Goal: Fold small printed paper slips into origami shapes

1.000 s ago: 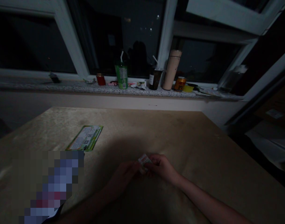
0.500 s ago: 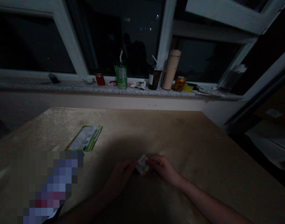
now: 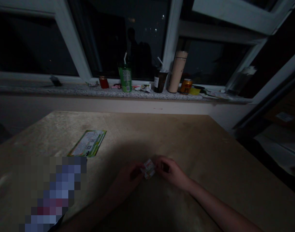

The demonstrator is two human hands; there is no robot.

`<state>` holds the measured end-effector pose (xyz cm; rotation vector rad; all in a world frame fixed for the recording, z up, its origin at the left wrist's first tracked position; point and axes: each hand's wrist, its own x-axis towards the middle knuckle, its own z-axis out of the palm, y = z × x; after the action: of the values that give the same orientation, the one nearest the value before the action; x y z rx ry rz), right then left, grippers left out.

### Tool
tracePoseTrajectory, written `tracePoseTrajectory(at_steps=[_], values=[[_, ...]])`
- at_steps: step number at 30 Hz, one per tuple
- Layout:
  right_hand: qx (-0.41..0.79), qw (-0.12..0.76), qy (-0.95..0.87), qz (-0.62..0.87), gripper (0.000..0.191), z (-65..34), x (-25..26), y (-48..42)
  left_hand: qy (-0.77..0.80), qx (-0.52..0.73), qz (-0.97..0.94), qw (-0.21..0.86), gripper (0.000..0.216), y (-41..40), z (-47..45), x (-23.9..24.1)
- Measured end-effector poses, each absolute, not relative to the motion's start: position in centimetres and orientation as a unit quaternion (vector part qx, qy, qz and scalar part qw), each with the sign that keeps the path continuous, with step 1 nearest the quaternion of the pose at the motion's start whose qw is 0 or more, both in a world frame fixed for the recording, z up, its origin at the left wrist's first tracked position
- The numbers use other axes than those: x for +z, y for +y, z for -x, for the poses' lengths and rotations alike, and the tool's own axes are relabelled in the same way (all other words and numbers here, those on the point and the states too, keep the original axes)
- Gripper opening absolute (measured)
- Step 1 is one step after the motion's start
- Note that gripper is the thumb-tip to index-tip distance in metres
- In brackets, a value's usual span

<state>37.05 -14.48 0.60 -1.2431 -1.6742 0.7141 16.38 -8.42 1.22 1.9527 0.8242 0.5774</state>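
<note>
Pale and squarish, a small packet (image 3: 148,169) was over the bench (image 3: 183,135), right of the green card (image 3: 88,143) and closer in. The left hand (image 3: 129,178) pinched its card-side corner; the right hand (image 3: 171,172) curled at the side away from the card, too dark to tell whether gripping. Both hands were about equally near; no long axis stood out.

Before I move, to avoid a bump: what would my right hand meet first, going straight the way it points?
Your right hand would likely meet the small packet first, directly ahead; dim light hides whether they already touch. Your left hand lies beyond it.
</note>
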Motion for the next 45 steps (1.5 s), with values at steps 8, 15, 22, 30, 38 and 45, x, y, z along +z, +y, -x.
tracePoseTrajectory(at_steps=[8,15,22,30,38,45], values=[[0.217,0.395,-0.754,0.478,0.023,-37.0,0.5,-14.4,0.302,0.215,-0.883,0.288,0.024,-8.1,-15.7,1.4],[0.202,0.376,-0.757,0.496,0.027,-37.2,0.1,-14.4,0.271,0.166,-0.922,0.222,0.038,-8.0,-15.6,2.4],[0.196,0.353,-0.768,0.497,0.024,-37.3,0.4,-14.4,0.244,0.176,-0.937,0.175,0.037,-7.7,-15.6,1.8],[0.185,0.34,-0.779,0.494,0.021,-37.6,0.2,-14.4,0.23,0.141,-0.953,0.139,0.027,-7.7,-15.5,2.1],[0.151,0.306,-0.8,0.492,0.017,-37.5,0.7,-14.7,0.208,0.134,-0.96,0.129,0.015,-7.3,-15.4,1.7],[0.112,0.288,-0.822,0.479,0.016,-37.2,0.7,-14.9,0.21,0.126,-0.962,0.12,0.013,-7.1,-15.7,1.7]])
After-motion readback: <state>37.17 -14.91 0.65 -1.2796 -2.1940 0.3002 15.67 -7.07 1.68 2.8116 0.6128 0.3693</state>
